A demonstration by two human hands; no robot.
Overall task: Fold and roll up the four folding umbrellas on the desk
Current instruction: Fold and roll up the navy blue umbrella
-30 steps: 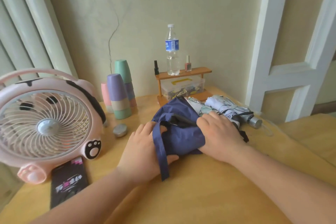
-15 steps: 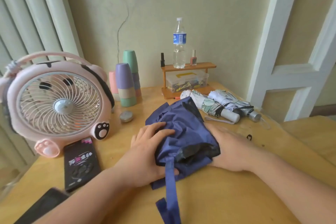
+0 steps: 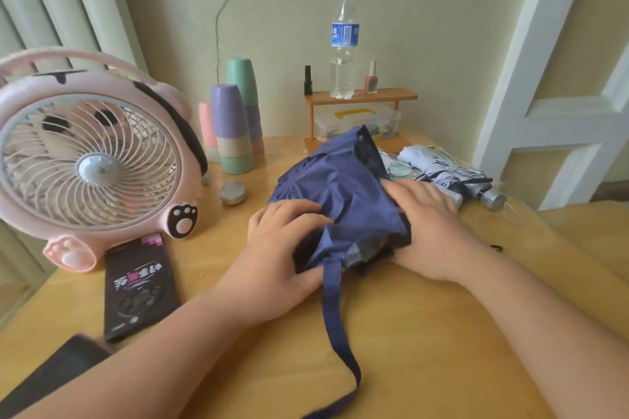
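Note:
A navy blue folding umbrella (image 3: 343, 194) lies bunched in the middle of the wooden desk (image 3: 391, 333). Its long strap (image 3: 335, 316) trails toward me over the near edge. My left hand (image 3: 279, 258) grips the fabric from the left, thumb under the bundle. My right hand (image 3: 429, 224) presses flat against its right side. Behind my right hand lie two rolled umbrellas: a green-patterned one (image 3: 403, 170) and a pale striped one with a silver handle (image 3: 452, 173).
A pink desk fan (image 3: 92, 160) stands at the left, with a black phone box (image 3: 139, 286) and a dark phone (image 3: 51, 374) in front. Stacked cups (image 3: 235, 126), a small round tin (image 3: 233, 192) and a wooden shelf (image 3: 360, 97) with a water bottle (image 3: 343, 44) line the back.
The umbrella bundle has been turned so its strap now hangs toward me. My left hand shifted onto the fabric's left side; my right hand moved down its right side. The view shifted left.

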